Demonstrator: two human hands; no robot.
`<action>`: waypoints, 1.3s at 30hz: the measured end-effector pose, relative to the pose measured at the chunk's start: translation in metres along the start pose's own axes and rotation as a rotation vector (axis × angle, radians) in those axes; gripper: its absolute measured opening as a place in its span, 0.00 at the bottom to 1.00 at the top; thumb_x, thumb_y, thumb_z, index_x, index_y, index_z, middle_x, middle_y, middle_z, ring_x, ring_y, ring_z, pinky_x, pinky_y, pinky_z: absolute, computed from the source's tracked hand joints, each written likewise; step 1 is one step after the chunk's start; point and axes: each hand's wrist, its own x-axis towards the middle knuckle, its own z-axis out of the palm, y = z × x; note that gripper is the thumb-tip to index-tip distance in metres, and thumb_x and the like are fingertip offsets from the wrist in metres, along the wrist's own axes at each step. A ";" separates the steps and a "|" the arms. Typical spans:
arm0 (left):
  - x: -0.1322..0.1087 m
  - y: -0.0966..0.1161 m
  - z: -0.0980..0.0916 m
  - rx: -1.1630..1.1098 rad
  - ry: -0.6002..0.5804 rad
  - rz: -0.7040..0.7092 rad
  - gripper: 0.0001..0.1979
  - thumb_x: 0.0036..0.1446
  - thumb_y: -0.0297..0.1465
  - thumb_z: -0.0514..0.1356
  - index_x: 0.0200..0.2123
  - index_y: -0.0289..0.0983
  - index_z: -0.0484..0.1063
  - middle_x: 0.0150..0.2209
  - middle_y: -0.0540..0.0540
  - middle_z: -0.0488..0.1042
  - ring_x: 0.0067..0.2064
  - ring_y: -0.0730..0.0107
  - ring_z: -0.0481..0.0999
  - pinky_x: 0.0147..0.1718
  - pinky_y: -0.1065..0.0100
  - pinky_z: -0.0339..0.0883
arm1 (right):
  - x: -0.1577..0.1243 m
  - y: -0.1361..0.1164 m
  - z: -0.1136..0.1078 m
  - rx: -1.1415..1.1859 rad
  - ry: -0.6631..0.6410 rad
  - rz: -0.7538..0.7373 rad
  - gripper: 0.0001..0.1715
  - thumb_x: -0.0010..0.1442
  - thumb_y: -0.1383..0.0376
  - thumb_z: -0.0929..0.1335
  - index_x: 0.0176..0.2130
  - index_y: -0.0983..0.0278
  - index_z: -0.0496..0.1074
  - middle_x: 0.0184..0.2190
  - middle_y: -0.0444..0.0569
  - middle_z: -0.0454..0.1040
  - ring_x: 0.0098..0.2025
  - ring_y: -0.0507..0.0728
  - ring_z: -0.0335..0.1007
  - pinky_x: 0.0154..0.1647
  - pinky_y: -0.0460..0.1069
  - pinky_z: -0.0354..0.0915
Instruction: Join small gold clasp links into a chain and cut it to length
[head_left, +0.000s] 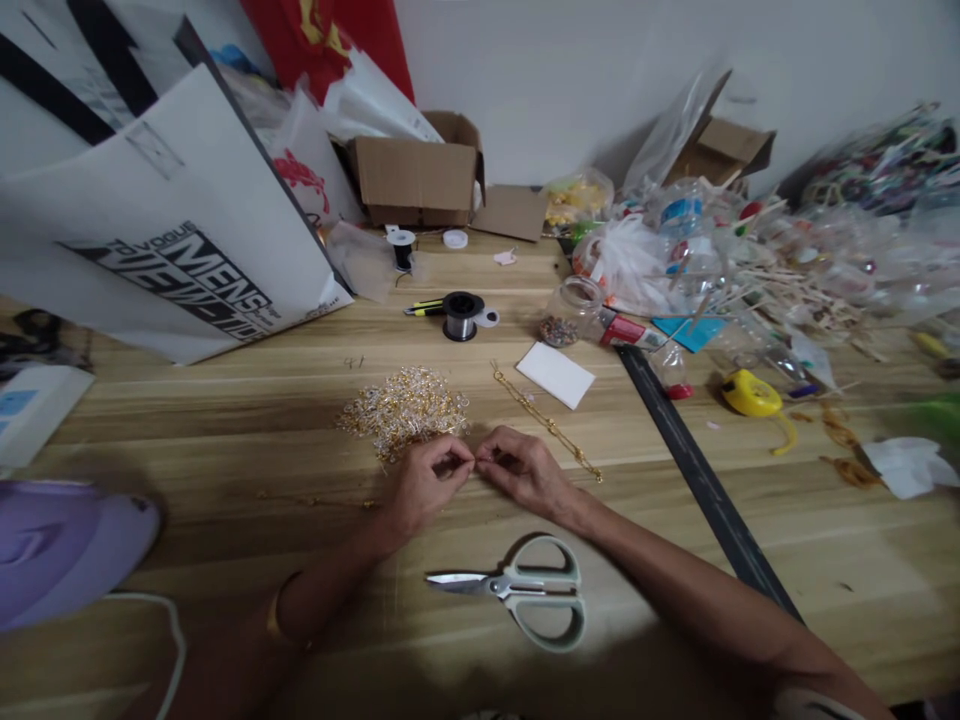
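Note:
My left hand (429, 480) and my right hand (526, 470) meet fingertip to fingertip over the wooden table. Each is closed in a pinch, and what lies between the fingers is too small to make out. Just beyond my left hand is a heap of gold and silver jewellery findings (409, 405). A gold chain (551, 428) with small knots or beads lies beyond my right hand. Another thin gold chain (315, 500) stretches left of my left hand. Nearer to me lie scissors (517, 590) with pale handles, their blades pointing left.
A spool of wire (460, 316), a jar of beads (568, 312) and a white card (556, 375) stand or lie farther back. A black ruler (697, 470) and a yellow tape measure (751, 393) are at right. A purple iron (71, 550) and white bag (165, 220) occupy the left.

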 end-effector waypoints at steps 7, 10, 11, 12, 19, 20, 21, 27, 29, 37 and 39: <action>-0.001 -0.001 0.001 0.032 0.005 0.014 0.03 0.48 0.26 0.57 0.24 0.34 0.70 0.25 0.47 0.73 0.28 0.72 0.73 0.30 0.72 0.67 | 0.001 -0.002 -0.002 -0.043 -0.007 -0.093 0.05 0.60 0.68 0.64 0.33 0.65 0.69 0.30 0.48 0.69 0.32 0.52 0.65 0.33 0.45 0.60; 0.000 -0.003 0.001 -0.013 0.005 -0.019 0.02 0.47 0.26 0.59 0.24 0.34 0.70 0.24 0.48 0.73 0.28 0.72 0.73 0.29 0.73 0.66 | 0.001 -0.004 -0.003 -0.064 -0.032 -0.107 0.06 0.61 0.68 0.63 0.33 0.65 0.68 0.30 0.48 0.69 0.32 0.52 0.65 0.34 0.45 0.60; 0.000 -0.003 0.001 -0.033 0.001 -0.040 0.02 0.46 0.27 0.59 0.24 0.34 0.70 0.24 0.48 0.73 0.27 0.72 0.73 0.29 0.73 0.66 | 0.001 -0.005 -0.003 -0.066 -0.039 -0.106 0.06 0.61 0.68 0.63 0.33 0.65 0.68 0.30 0.48 0.68 0.32 0.52 0.64 0.34 0.45 0.59; 0.001 -0.003 0.000 -0.050 -0.005 -0.064 0.03 0.47 0.27 0.59 0.24 0.34 0.71 0.24 0.48 0.73 0.27 0.72 0.73 0.28 0.73 0.66 | 0.001 -0.005 -0.004 -0.065 -0.044 -0.099 0.06 0.61 0.68 0.62 0.33 0.65 0.67 0.30 0.48 0.68 0.32 0.52 0.64 0.33 0.45 0.59; 0.005 0.003 -0.005 -0.193 -0.050 -0.194 0.07 0.47 0.32 0.61 0.25 0.33 0.70 0.22 0.49 0.72 0.26 0.73 0.71 0.28 0.73 0.64 | 0.000 0.000 -0.002 0.128 -0.041 0.111 0.10 0.60 0.62 0.64 0.31 0.66 0.66 0.25 0.43 0.63 0.26 0.49 0.57 0.26 0.44 0.55; 0.006 0.004 -0.006 -0.218 -0.054 -0.210 0.07 0.47 0.32 0.61 0.25 0.33 0.70 0.22 0.49 0.72 0.26 0.73 0.71 0.28 0.72 0.64 | 0.001 0.001 -0.001 0.199 -0.040 0.153 0.11 0.60 0.60 0.64 0.31 0.66 0.66 0.24 0.42 0.62 0.26 0.49 0.57 0.26 0.44 0.55; 0.007 0.005 -0.007 -0.235 -0.055 -0.221 0.08 0.47 0.33 0.61 0.25 0.33 0.70 0.22 0.49 0.72 0.26 0.73 0.71 0.28 0.72 0.65 | 0.001 0.001 0.000 0.277 -0.039 0.195 0.13 0.60 0.58 0.65 0.31 0.66 0.65 0.23 0.42 0.62 0.25 0.49 0.57 0.25 0.43 0.56; 0.007 0.006 -0.007 -0.253 -0.063 -0.216 0.08 0.46 0.33 0.61 0.25 0.33 0.70 0.22 0.49 0.71 0.26 0.73 0.70 0.28 0.72 0.64 | 0.004 0.002 0.002 0.573 0.006 0.339 0.18 0.54 0.54 0.69 0.31 0.66 0.66 0.25 0.42 0.65 0.25 0.48 0.63 0.25 0.43 0.63; 0.007 0.008 -0.006 -0.244 -0.065 -0.210 0.08 0.46 0.32 0.61 0.25 0.33 0.70 0.22 0.50 0.71 0.26 0.74 0.69 0.27 0.73 0.63 | 0.004 0.002 0.002 0.604 0.019 0.346 0.17 0.53 0.54 0.69 0.32 0.66 0.66 0.25 0.43 0.66 0.25 0.48 0.64 0.25 0.44 0.64; 0.007 0.010 -0.005 -0.205 -0.087 -0.202 0.04 0.47 0.29 0.60 0.24 0.32 0.70 0.21 0.51 0.69 0.24 0.76 0.67 0.25 0.74 0.60 | 0.003 0.005 0.002 0.627 0.034 0.350 0.16 0.54 0.56 0.69 0.31 0.66 0.68 0.24 0.42 0.67 0.25 0.49 0.64 0.27 0.44 0.65; 0.006 0.009 -0.005 -0.202 -0.099 -0.190 0.05 0.47 0.29 0.60 0.25 0.32 0.70 0.21 0.51 0.68 0.24 0.77 0.66 0.25 0.75 0.60 | 0.003 0.004 0.002 0.624 0.032 0.345 0.15 0.54 0.56 0.69 0.32 0.66 0.67 0.24 0.42 0.67 0.26 0.49 0.64 0.27 0.44 0.65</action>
